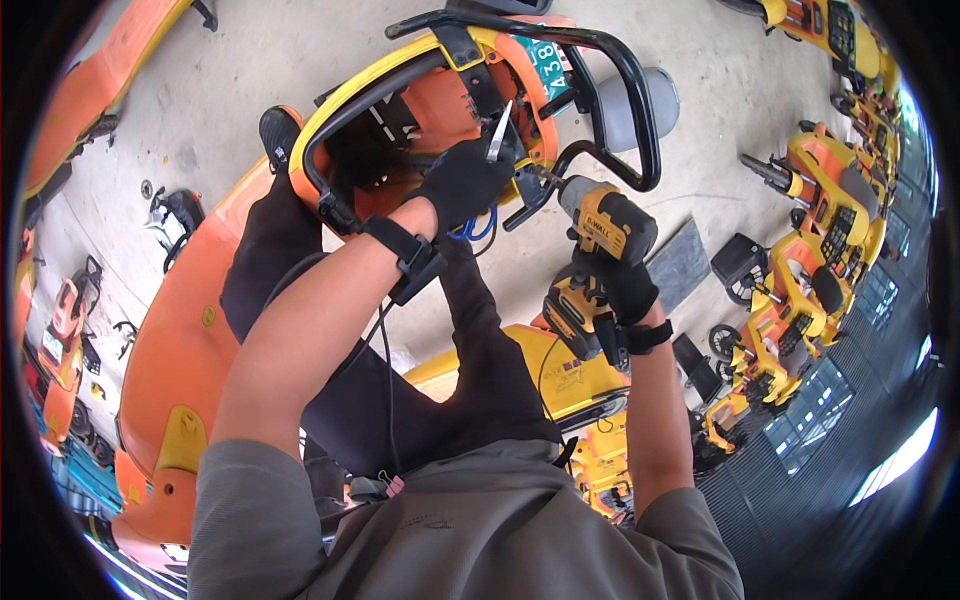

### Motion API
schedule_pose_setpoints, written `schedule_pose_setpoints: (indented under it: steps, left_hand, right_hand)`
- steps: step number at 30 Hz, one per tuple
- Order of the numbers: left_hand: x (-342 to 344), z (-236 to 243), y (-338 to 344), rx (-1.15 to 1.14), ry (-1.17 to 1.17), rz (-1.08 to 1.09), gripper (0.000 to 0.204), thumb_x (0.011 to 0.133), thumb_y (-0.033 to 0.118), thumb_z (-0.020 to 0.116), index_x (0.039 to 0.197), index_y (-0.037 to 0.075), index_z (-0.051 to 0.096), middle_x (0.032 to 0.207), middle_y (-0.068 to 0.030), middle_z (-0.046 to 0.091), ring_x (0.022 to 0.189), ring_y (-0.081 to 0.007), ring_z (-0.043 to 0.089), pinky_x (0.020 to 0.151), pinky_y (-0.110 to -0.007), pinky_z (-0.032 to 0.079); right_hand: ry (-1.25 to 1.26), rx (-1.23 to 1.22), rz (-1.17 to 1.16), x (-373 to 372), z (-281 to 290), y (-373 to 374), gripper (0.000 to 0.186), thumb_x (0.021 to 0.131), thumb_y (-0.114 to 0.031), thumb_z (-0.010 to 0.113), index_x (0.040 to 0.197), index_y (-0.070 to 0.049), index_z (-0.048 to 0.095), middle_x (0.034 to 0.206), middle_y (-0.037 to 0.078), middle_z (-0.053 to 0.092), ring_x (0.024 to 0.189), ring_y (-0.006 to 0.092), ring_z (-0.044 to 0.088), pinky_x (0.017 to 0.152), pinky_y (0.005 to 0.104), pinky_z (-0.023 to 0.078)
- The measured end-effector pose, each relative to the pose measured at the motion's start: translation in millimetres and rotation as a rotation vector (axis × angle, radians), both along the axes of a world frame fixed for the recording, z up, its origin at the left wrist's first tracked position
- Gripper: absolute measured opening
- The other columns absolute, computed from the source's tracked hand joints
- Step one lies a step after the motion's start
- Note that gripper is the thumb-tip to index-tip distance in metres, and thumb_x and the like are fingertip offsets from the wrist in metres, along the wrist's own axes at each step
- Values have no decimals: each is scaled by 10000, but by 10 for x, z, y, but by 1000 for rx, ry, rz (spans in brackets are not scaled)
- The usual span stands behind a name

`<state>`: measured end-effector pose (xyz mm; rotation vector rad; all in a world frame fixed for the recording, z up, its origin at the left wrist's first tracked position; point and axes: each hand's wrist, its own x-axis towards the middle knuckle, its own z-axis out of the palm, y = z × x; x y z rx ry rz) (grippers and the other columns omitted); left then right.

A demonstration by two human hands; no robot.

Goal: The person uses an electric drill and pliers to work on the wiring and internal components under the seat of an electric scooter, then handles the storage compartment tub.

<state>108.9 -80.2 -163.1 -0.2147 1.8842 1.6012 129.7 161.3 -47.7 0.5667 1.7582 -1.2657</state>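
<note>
My left hand (pixel 465 180), in a black glove, is closed on a slim silver hand tool (pixel 500 135) at the rear rim of an orange scooter body (pixel 520 80) with a yellow-edged open compartment (pixel 435 95). My gloved right hand (pixel 615 282) grips a yellow-and-black cordless power tool (pixel 605 220), its tip pointing at a metal bracket (pixel 530 188) just right of my left hand. A black tubular handle (pixel 630 85) curves over the body's right end, beside a green plate (pixel 545 65). Blue cable loops (pixel 478 225) hang below. My left fingertips are partly hidden.
A grey cylindrical object (pixel 655 105) and a dark flat panel (pixel 675 260) lie on the concrete floor (pixel 720 130). Yellow scooters (pixel 830 180) line the right side. Orange scooter bodywork (pixel 170 370) is at my left, with small black parts (pixel 170 215) beyond. My legs straddle the work area.
</note>
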Motion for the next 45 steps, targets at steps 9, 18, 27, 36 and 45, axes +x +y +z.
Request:
schedule_pose_setpoints:
  steps: [9, 18, 27, 36, 45]
  left_hand:
    - [7, 59, -100, 17, 57, -13, 271, 899, 255, 504, 899, 19, 637, 741, -100, 651, 669, -192, 625, 634, -312, 475]
    - [-6, 76, -128, 13, -6, 11, 273, 897, 247, 503, 937, 10, 632, 784, -100, 656, 689, -195, 619, 654, -305, 479]
    - [51, 30, -125, 62, 36, -30, 285, 913, 251, 504, 1009, 15, 633, 813, -72, 656, 722, -153, 615, 674, -289, 488]
    - [50, 12, -68, 94, -74, 24, 252, 921, 221, 499, 996, 13, 618, 804, -71, 641, 698, -147, 609, 634, -278, 499]
    - [106, -12, 105, -16, 72, 56, 259, 880, 276, 525, 911, 40, 626, 745, -121, 623, 671, -205, 607, 670, -325, 483]
  right_hand:
    - [-62, 21, 100, -148, 25, -3, 286, 780, -35, 654, 1049, -68, 564, 799, 11, 550, 686, 96, 533, 625, 240, 451]
    - [82, 105, 219, 155, -220, 98, 234, 806, -96, 672, 1021, -56, 588, 852, 21, 610, 775, 109, 592, 672, 254, 481]
    - [55, 88, 10, 251, -176, -28, 276, 817, -103, 670, 1075, -48, 587, 823, 15, 603, 720, 106, 580, 655, 253, 479]
    - [65, 105, -10, 305, -128, -40, 236, 807, -63, 666, 1025, -51, 577, 817, 21, 589, 697, 100, 567, 615, 249, 470]
    - [38, 0, -220, 528, -82, 215, 348, 800, -70, 659, 1125, -40, 538, 982, 108, 600, 886, 238, 596, 728, 348, 499]
